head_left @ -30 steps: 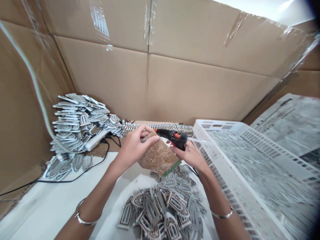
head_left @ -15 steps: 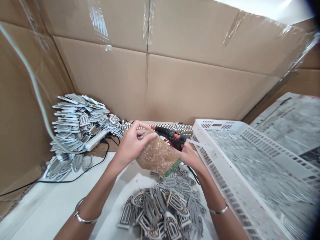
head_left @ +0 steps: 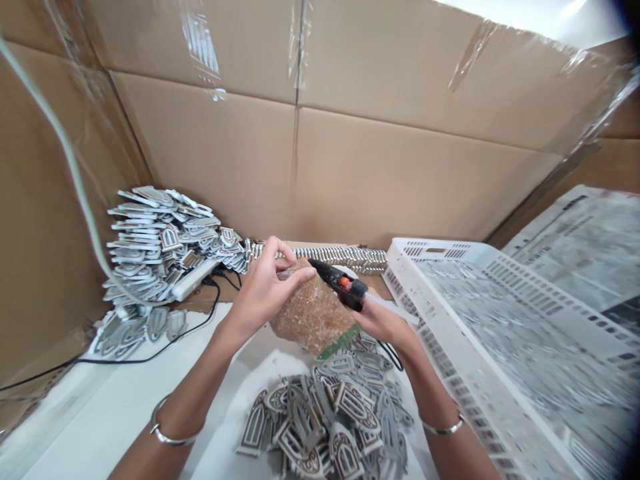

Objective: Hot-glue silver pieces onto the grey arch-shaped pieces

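My left hand [head_left: 270, 280] is closed on a brown, rough-surfaced block [head_left: 313, 313] with a green lower edge, thumb on its near face and fingers at its top. My right hand [head_left: 383, 317] grips a black hot glue gun [head_left: 340, 280] with an orange part and a pale glue stick out of its back. The gun's nozzle points left, at the top edge of the block close to my left thumb; whether it touches cannot be made out. Below the block lies a heap of small arched window-shaped pieces [head_left: 320, 420], grey-white with brown patterns.
A large pile of similar pieces [head_left: 165, 233] leans at the back left, beside a white power strip [head_left: 195, 280] with black cables. A row of pieces [head_left: 345, 255] runs along the cardboard wall [head_left: 380, 180]. On the right stands a white perforated crate [head_left: 450, 360] with newspaper beyond it.
My right hand has swung the glue gun slightly down and right, its nozzle now at the block's top edge. The block has tilted and shifted slightly left in my left hand.
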### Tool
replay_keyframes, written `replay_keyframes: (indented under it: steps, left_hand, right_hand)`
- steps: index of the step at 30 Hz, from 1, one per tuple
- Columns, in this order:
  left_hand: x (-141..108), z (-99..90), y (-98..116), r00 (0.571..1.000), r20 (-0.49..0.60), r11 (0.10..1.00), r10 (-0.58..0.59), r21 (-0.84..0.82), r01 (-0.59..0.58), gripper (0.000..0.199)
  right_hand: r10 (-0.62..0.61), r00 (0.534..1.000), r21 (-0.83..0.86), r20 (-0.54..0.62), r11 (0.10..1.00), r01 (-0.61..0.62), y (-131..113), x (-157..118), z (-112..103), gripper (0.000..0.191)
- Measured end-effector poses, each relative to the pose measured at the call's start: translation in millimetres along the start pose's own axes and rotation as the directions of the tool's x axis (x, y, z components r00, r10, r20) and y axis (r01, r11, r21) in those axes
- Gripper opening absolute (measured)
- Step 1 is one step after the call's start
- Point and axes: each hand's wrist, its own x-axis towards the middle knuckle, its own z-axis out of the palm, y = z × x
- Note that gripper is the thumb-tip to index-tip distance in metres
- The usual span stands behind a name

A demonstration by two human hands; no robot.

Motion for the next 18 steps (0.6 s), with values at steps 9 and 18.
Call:
replay_keyframes:
  steps: [9,18]
  left_hand:
    - [2.1,2.1,-0.9,1.0,0.018,1.0,-0.006,-0.01,0.006,0.036]
    - [3.4,0.0,2.4,0.987,0.142,0.983,-0.069,-0.157,0.092,0.037]
  right_hand:
    - [0.093,0.996,0.032,-0.01,0.995,-0.093,3.5,-1.2,-1.4,0.014]
    - [0.271,0.943,0.109,-0.195,0.961,-0.254,-1.4,-0.1,2.6,0.033]
